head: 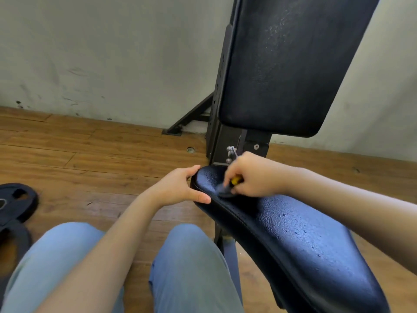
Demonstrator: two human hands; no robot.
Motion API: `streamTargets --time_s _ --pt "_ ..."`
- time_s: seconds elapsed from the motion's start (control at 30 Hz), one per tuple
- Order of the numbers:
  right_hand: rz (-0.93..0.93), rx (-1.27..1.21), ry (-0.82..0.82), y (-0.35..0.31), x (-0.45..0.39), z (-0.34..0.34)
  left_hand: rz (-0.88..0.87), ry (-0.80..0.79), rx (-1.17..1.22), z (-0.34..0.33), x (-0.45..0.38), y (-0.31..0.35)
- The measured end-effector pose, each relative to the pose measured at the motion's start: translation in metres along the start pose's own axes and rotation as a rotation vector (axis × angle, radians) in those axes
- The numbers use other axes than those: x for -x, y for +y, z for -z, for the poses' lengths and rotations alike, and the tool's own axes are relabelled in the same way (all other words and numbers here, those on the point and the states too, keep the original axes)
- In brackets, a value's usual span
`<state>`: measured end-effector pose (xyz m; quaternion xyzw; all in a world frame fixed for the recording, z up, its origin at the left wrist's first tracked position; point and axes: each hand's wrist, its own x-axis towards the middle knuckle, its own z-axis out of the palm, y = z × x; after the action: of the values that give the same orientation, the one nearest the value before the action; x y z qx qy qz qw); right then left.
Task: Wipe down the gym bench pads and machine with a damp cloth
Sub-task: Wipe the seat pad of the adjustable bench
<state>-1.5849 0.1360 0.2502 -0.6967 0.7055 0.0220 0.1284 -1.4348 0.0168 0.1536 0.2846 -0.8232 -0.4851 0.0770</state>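
A black seat pad (300,240), beaded with water drops, runs from the centre to the lower right. Above it stands the black back pad (286,64), also speckled with droplets. My left hand (180,188) grips the seat pad's far left edge, thumb on top. My right hand (252,175) holds a small yellow and grey cleaning item (230,186) and presses it onto the far end of the seat pad. I cannot tell exactly what the item is. The black metal frame (225,141) with a silver pin joins both pads.
Black weight plates (15,206) lie on the wooden floor at the left. My knees in light blue trousers (180,267) fill the bottom. A pale wall stands behind the bench, and a frame leg (191,116) slants down to the floor.
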Motion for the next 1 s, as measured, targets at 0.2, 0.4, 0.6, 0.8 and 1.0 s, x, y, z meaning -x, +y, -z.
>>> streamTargets --time_s 0.2,0.4,0.6,0.8,1.0 --pt "-0.050 -0.062 -0.081 0.010 -0.006 0.024 0.001 -0.026 0.009 0.004 -0.004 0.001" --pt "-0.126 -0.055 0.179 0.020 -0.072 -0.005 0.013 -0.041 -0.010 0.006 0.000 0.002" --pt "-0.074 0.011 0.016 0.000 0.005 -0.001 0.012 -0.023 -0.016 0.003 -0.003 0.002" --pt "-0.148 -0.029 -0.033 0.008 -0.003 0.022 0.005 -0.027 -0.012 0.003 -0.004 0.001" --pt "-0.264 -0.056 0.122 0.031 -0.065 0.002 0.000 -0.012 0.004 0.005 -0.006 -0.001"
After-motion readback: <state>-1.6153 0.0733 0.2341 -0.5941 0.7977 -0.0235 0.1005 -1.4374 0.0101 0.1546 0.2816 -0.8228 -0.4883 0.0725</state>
